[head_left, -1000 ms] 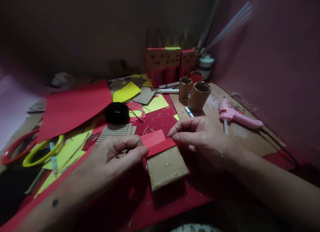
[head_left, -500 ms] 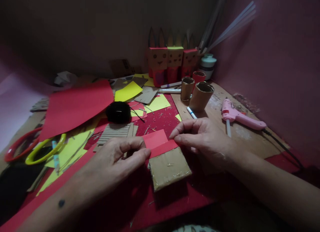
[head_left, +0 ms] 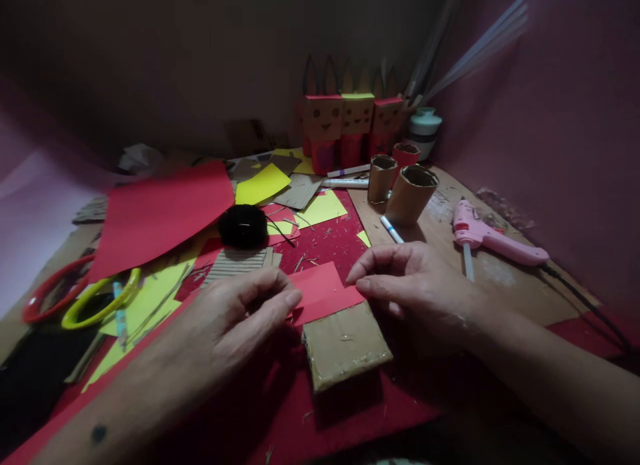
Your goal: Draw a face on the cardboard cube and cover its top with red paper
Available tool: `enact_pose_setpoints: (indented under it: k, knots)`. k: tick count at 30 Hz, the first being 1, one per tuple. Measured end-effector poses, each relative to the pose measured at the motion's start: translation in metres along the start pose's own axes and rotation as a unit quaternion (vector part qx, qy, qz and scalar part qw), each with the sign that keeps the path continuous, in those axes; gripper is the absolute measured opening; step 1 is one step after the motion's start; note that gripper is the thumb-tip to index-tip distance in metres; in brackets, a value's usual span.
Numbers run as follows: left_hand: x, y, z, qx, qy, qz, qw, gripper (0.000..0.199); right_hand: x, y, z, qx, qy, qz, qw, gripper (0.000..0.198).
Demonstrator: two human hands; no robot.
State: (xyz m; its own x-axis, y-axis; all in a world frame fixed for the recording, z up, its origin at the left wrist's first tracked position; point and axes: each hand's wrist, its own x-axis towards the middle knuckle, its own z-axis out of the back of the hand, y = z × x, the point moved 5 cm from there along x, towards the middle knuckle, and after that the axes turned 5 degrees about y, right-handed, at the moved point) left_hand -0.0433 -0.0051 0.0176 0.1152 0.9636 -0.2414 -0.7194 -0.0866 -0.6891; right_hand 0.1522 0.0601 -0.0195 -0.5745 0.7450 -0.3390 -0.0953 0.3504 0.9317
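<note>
A small cardboard box (head_left: pixel 345 348) with shiny glue along its edges lies in front of me, between my hands. Red paper (head_left: pixel 327 303) runs along its far edge, with another red piece showing behind it. At the right end of the paper, my right hand (head_left: pixel 413 281) pinches it between thumb and fingers. My left hand (head_left: pixel 255 308) is closed at the left end, thumb and forefinger on the paper's edge; its other fingers are hidden beneath.
Left are scissors with red and yellow handles (head_left: pixel 75 311), a red sheet (head_left: pixel 165 218) and a black spool (head_left: pixel 243 226). Cardboard tubes (head_left: pixel 411 195) and a pink glue gun (head_left: pixel 495 238) stand to the right. Box-headed paper figures (head_left: pixel 325 125) line the back.
The view has shifted a little, so everything sits slightly further right. Both hands stay at the red paper; the left thumb sits slightly higher on its edge.
</note>
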Motion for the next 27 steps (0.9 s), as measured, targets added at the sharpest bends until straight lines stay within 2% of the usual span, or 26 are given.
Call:
enact_pose_setpoints:
  k: [2,8,17,23,27]
  knots:
    - [0.000,0.001,0.001,-0.043,0.003,-0.001,0.999,0.036,-0.001,0.000,0.000,0.003,0.002,0.001,1.000,0.016]
    - [0.000,0.006,-0.007,-0.139,0.066,0.044,0.987,0.027,-0.003,0.000,-0.003,0.003,0.014,-0.015,1.000,0.017]
    - [0.004,0.003,-0.011,-0.147,0.071,0.044,0.986,0.026,-0.002,-0.005,-0.002,0.007,0.044,-0.027,0.999,0.018]
    - [0.004,0.006,-0.007,-0.094,0.055,0.017,0.994,0.027,-0.001,-0.011,-0.001,0.038,0.082,-0.015,0.996,0.014]
    - [0.003,0.006,-0.004,-0.085,0.034,0.004,0.996,0.033,-0.002,-0.002,-0.002,0.026,0.053,0.003,0.998,0.018]
